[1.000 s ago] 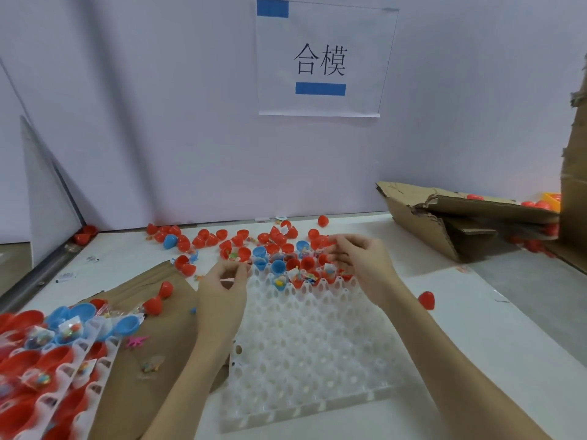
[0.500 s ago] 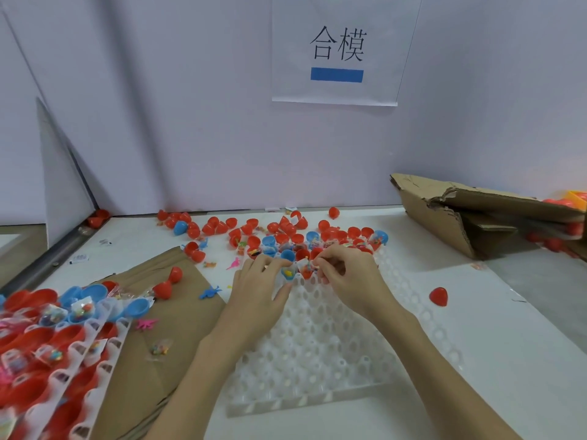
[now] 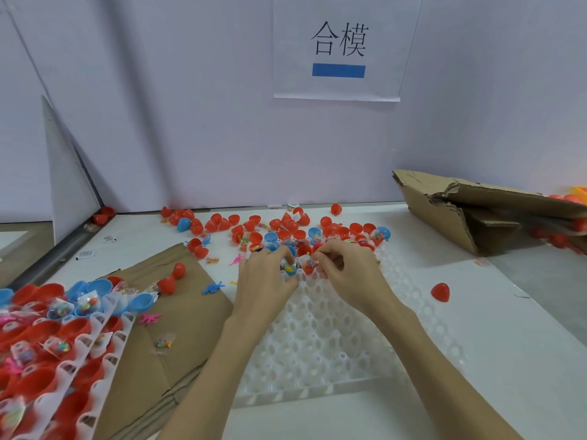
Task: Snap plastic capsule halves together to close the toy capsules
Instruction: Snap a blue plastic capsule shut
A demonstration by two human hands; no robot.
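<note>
A blue capsule half (image 3: 288,268) sits in a cell at the far edge of the white tray (image 3: 320,344), open mouth up, long axis upright as far as can be told; a small bright toy shows inside it. The left hand (image 3: 265,285) curls its fingers around this half, thumb and forefinger pinching at its rim. Just beside it a red half (image 3: 306,267) stands in the next cell with a clear packet in its mouth; the right hand (image 3: 347,274) has its fingers curled over that spot, pinching at the packet or the half, which one cannot be told. The two hands are nearly touching.

The tray is translucent moulded plastic, a honeycomb of round cells, glossy, lying flat on the white table (image 3: 476,360). Beyond it lies a scatter of smooth red and blue halves (image 3: 286,227), domed and egg-like, pointing every way. One red half (image 3: 440,292) lies alone to the right of the tray. At left, brown cardboard (image 3: 178,344) lies flat, with a second tray (image 3: 47,344) full of red and blue halves. A torn cardboard box (image 3: 470,214) stands at the right. A paper sign (image 3: 338,49) hangs on the pale wall
</note>
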